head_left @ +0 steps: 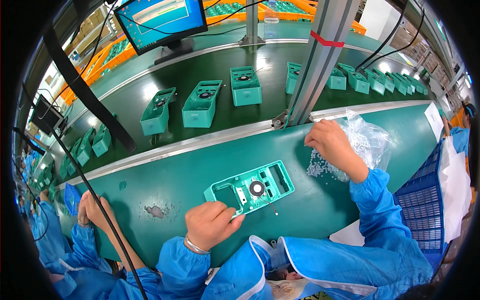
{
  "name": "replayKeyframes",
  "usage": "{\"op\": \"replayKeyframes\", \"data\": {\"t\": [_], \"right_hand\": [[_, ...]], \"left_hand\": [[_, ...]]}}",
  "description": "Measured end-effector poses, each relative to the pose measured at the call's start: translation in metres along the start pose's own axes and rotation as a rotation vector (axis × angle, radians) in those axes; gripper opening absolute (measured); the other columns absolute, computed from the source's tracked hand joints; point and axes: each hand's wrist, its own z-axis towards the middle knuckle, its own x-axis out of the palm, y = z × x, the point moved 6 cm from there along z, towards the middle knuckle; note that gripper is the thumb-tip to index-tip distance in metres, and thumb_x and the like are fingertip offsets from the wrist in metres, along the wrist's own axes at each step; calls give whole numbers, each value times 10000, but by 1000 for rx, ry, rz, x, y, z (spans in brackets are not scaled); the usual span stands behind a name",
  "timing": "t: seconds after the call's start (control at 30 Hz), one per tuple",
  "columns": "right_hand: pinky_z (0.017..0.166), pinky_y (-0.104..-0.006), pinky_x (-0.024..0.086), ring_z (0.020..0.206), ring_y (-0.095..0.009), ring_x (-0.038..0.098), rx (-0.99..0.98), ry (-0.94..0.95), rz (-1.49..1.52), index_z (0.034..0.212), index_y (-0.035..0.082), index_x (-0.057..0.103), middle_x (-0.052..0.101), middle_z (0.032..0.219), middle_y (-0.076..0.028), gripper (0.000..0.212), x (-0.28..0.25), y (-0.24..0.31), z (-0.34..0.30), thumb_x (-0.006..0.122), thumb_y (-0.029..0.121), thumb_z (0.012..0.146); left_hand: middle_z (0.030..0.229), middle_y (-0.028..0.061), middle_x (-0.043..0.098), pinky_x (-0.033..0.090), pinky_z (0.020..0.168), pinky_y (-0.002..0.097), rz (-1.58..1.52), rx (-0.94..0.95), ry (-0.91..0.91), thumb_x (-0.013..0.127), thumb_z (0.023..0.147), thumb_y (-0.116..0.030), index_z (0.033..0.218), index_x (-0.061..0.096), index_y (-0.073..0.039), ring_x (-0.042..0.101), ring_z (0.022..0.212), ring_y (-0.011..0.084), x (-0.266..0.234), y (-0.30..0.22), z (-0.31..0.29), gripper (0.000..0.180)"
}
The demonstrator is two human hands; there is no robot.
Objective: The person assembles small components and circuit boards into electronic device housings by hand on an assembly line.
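A green plastic housing (248, 178) lies on the green bench in front of me, its hollow inner side facing up. A round black speaker (257, 188) with a white centre sits in it, and its short cable with a small white plug trails over the near edge. My left hand (212, 225) grips the housing's near left edge between thumb and fingers. Over to the right, my right hand (332, 145) hovers at a pile of tiny whitish pieces (320, 166), its fingertips pinched together. Whatever is between them is too small to make out.
Beside the pile lies a clear plastic bag (370, 140). A blue basket (422, 200) stands at far right. Behind a metal rail, more green housings (200, 107) line a dark belt. A metal post (320, 60) rises there. At left, a co-worker's hands (92, 207) are near a blue tray (72, 199).
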Motion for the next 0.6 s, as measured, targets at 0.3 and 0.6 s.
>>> {"op": "replayKeyframes", "data": {"t": [0.3,0.6], "right_hand": [[803,-396,451,900,-259,591,-267,-139,271,885,112,678,608,892,-24,140,12,109,27,755,67,777],[797,-374,447,904,-236,593,-329,-160,83,911,95,662,615,921,-32,127,22,122,27,661,108,785]], "left_hand": [[708,-18,503,378,453,318,35,32,8,899,668,-235,720,649,-146,509,529,150,-4,-3,-1,270],[683,-9,448,377,456,315,40,30,27,888,702,-233,657,600,-154,498,534,143,-7,-4,-2,302]]}}
